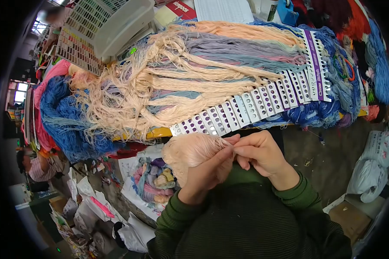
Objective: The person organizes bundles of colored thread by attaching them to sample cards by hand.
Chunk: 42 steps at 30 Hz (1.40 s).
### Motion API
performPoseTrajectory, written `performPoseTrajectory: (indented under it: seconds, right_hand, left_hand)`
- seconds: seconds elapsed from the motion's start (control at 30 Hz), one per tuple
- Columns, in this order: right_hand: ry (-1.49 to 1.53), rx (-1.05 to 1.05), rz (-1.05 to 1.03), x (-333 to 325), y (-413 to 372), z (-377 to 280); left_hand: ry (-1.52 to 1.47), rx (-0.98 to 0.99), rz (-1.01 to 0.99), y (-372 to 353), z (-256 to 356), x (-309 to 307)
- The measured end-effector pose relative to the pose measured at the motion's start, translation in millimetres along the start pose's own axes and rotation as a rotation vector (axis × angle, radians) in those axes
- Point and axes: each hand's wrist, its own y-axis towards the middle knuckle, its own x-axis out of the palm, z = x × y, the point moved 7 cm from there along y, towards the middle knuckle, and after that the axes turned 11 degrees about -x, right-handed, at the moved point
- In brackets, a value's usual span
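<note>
A pale cream-pink skein of thread (183, 153) is gathered in my left hand (208, 169), its bulk spilling over toward the left. My right hand (263, 156) is closed in a pinch at the skein's drawn-together end, right beside the left thumb and fingertips. Just beyond both hands, overlapping white cards with punched holes (242, 110) fan along the table's near edge. Long cream hanks of thread (177, 86) lie loosely tangled behind them, and some run up to the holes of the cards.
Peach thread (242, 32) and a purple-labelled card (317, 69) lie farther back. Blue yarn (62, 116) hangs at the left end. A clear plastic bin (123, 28) stands at the back. Below are coloured skeins (153, 181) and a white bag (369, 172). Another person (45, 166) is far left.
</note>
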Motion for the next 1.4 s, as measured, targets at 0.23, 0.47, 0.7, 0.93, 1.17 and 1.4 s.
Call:
performPoseTrajectory:
  seconds: [0.23,0.47,0.7,0.93,1.17,1.4]
  right_hand:
    - [0.039,0.067,0.018,0,0,-3]
    - [-0.173,0.0,-0.017,-2,2,1]
    - [0.008,0.03,0.006,-5,1,4]
    - [0.12,0.093,0.008,-5,-1,7]
    - [0.061,0.119,-0.011,-7,-1,5]
    - [-0.097,0.065,-0.047,-6,1,2]
  left_hand:
    - [-0.204,-0.055,0.066,0,-10,-18]
    - [-0.115,-0.057,0.148,1,-11,-19]
    - [-0.135,-0.073,0.171,0,-12,-22]
    - [-0.09,-0.087,0.224,-3,-13,-27]
    - [-0.122,-0.085,0.232,-3,-13,-24]
    - [-0.103,-0.072,0.208,0,-14,-22]
